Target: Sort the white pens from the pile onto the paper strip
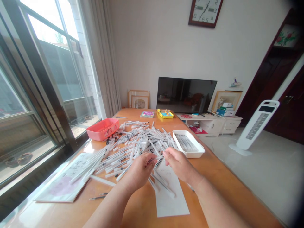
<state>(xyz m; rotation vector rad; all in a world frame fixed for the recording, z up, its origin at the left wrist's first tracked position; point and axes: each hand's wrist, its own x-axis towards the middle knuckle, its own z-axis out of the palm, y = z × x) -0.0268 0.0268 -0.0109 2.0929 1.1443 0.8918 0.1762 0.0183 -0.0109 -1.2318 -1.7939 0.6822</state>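
My left hand [142, 169] and my right hand [179, 163] meet over the near side of a pile of pens. Between their pinched fingertips runs a thin, clear pen [159, 157], its ends partly hidden by the fingers. Below lies a sheet of white paper [172, 204] with a few pens [163, 183] across it. The heap of clear and white pen parts [140, 142] spreads beyond my hands. To the right stands a white tray [200, 153] with a row of pens [186, 143] inside.
A red plastic basket [101, 130] sits at the table's left edge, near small black caps [112, 138]. Pens overlap a booklet [61, 186] at left; dark refills [98, 197] lie nearby. Farther back are a yellow box [166, 115] and a colourful book [146, 114].
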